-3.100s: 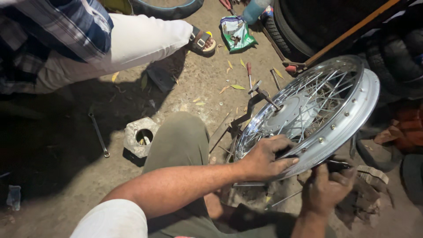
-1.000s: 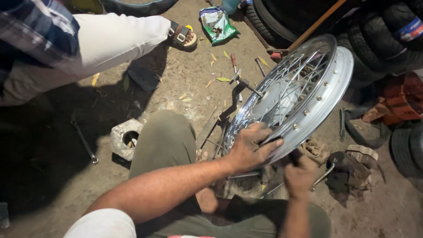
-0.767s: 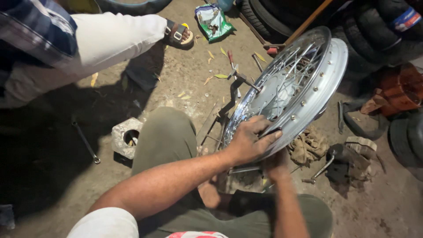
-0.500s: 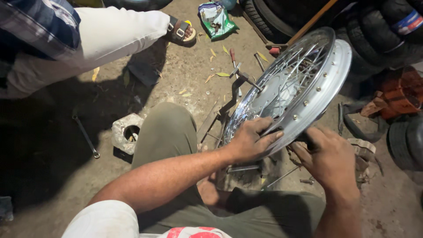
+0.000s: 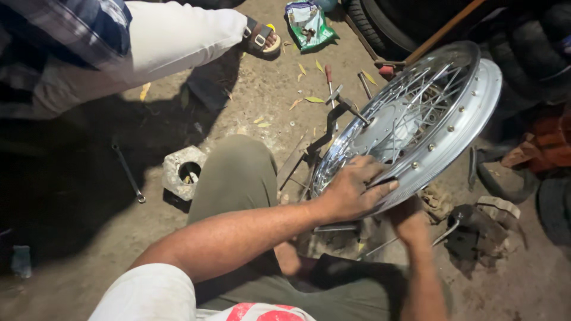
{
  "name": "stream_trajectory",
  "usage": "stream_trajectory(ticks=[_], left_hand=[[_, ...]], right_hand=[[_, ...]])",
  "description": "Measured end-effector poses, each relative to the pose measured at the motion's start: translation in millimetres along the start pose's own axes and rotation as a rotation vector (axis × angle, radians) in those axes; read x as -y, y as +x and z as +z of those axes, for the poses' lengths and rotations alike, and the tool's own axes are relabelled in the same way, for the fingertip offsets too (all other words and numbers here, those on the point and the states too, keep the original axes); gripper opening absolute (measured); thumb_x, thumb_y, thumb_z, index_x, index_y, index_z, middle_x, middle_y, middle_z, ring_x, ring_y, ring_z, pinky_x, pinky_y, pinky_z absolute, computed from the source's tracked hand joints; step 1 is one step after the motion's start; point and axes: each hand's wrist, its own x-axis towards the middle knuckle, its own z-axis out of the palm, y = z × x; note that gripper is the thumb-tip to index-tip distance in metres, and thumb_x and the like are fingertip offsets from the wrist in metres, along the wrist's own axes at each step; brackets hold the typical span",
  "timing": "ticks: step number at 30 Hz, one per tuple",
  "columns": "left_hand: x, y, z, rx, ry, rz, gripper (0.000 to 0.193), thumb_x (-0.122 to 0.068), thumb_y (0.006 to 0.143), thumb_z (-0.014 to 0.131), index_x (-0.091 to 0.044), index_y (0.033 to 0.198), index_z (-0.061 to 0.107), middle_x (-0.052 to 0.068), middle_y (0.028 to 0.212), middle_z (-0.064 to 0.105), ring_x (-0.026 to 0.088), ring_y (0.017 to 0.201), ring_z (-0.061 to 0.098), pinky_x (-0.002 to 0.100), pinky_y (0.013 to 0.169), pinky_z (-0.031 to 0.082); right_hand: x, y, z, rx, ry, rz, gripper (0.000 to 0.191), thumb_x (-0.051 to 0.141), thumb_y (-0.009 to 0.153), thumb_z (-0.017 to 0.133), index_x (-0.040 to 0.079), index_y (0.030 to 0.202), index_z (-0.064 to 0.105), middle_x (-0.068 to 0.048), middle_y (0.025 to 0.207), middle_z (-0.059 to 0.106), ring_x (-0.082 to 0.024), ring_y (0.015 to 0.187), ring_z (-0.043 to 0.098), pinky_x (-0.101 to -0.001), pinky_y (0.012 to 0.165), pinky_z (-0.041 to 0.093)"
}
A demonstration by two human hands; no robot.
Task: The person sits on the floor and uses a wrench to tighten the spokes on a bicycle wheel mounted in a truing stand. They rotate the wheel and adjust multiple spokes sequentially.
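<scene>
Your left hand [image 5: 354, 193] lies spread over the near edge of the spoked wheel rim [image 5: 416, 128], fingers splayed across the spokes and the thumb side pressing on the chrome; your right hand [image 5: 407, 217] sits under the rim's lower edge, mostly hidden by it, so you cannot tell whether it is closed on anything; the rim stands tilted on the dirt floor [image 5: 250, 113], leaning away from you to the upper right, just in front of your bent knee in olive trousers [image 5: 238, 178]; a dark metal stand [image 5: 324, 139] props against the rim's left side; a screwdriver with a red handle [image 5: 328, 80] lies on the floor beyond it, among scattered leaves; a small concrete block with a round hole [image 5: 184, 172] rests to the left of your knee, and a spanner [image 5: 128, 172] lies further left; another person's leg in pale trousers and a sandal [image 5: 262, 37] shows at the top; tyres [image 5: 523, 41] are stacked at the upper right
</scene>
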Motion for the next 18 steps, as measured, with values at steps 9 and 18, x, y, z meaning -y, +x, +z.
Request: stream_trajectory(ticks=[9,18], left_hand=[[11.8,1.3,8.3,0.032,-0.067,-0.020,0.031,-0.030,0.098,0.072,-0.003,0.112,0.070,0.016,0.103,0.072,0.034,0.097,0.071,0.041,0.090,0.056],[9.1,0.8,10.6,-0.025,0.018,-0.006,0.027,-0.031,0.095,0.074,-0.006,0.106,0.072,0.014,0.101,0.069,0.034,0.100,0.067,0.041,0.091,0.054]], right_hand=[[99.8,16.3,-140.7,-0.220,-0.059,-0.008,0.025,0.018,0.077,0.081,0.004,0.096,0.074,-0.017,0.090,0.070,-0.034,0.082,0.069,-0.0417,0.073,0.053],[56.6,-1.3,63.0,-0.483,0.330,0.202,0.044,0.030,0.099,0.065,-0.003,0.128,0.061,-0.023,0.120,0.069,-0.034,0.106,0.067,-0.0457,0.089,0.054]])
